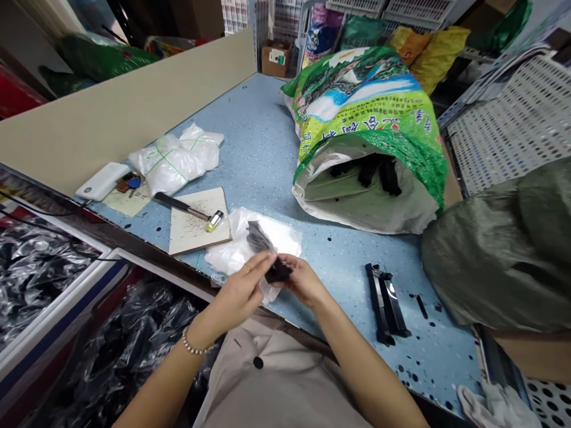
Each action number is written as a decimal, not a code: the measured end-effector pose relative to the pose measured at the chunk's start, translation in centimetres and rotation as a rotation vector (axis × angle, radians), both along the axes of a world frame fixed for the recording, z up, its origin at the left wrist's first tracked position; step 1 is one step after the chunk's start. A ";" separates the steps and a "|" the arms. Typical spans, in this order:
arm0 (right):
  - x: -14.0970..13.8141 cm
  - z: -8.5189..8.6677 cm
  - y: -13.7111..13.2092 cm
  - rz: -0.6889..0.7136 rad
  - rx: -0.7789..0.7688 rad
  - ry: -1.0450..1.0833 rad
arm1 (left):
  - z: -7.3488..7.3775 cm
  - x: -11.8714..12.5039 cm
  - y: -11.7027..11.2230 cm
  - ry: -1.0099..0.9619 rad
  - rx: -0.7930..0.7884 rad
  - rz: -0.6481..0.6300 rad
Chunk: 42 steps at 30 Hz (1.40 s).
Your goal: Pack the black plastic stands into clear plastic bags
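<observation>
My left hand (pixel 238 294) and my right hand (pixel 306 282) meet at the table's front edge. Both are closed on a bundle with a black part (pixel 277 271) at its lower end; a grey, see-through plastic bag (pixel 259 236) seems to wrap its top. Its exact kind is partly hidden by my fingers. Beneath it lies a pile of thin white plastic bags (pixel 236 244). To the left, a hammer (pixel 191 209) with a black handle rests on a pale board (pixel 196 235). Two long black plastic parts (pixel 387 303) lie to the right.
A large green printed sack (pixel 366 113) lies with its mouth towards me, black pieces inside. Tied plastic bags (pixel 173 157), a white power bank (pixel 102 181) and keys (pixel 132 184) sit back left. A dark green sack (pixel 499 249) bounds the right. Black bits dot the blue table (pixel 250 166).
</observation>
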State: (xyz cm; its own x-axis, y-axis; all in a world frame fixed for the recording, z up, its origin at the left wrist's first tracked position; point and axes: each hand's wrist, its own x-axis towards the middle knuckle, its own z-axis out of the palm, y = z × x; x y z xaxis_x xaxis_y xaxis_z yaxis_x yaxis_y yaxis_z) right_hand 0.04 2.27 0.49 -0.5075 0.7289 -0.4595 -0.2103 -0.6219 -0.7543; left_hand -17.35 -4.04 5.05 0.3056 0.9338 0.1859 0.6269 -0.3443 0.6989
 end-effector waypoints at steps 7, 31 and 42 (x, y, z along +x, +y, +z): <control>-0.2 3.5 -3.8 0.165 0.314 -0.022 | 3.6 -1.4 -3.2 0.049 -0.046 -0.029; 19.7 2.0 -4.3 -0.048 0.405 -0.965 | -3.5 3.2 6.9 -0.025 -0.206 0.427; 6.2 3.8 1.9 -0.065 0.158 -0.064 | -3.4 -0.7 6.9 -0.537 -0.443 0.485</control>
